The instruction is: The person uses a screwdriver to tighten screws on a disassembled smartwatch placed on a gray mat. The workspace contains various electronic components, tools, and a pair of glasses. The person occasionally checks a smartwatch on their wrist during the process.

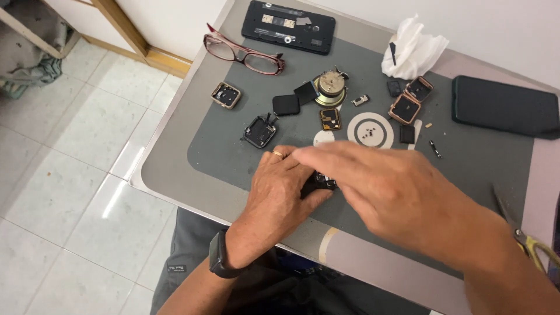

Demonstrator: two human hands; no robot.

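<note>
Grey matting (pixel 221 151) covers your small table, and near its front edge your left hand (pixel 279 189) pinches a small black watch body (pixel 318 184) between thumb and curled fingers. Your right hand (pixel 385 186) crosses over it, blurred, fingers pressed together and extended leftward. You seem mid-disassembly; the next move needs a steady grip. Which way the body's long axis runs cannot be told. Farther back lie loose watch cases (pixel 259 132), a round speaker (pixel 331 87), red glasses (pixel 242 53) and a tissue (pixel 413 49).

White tiled floor (pixel 70 175), white wall (pixel 466 29), grey table (pixel 169 169), wooden frame (pixel 125 29)
</note>
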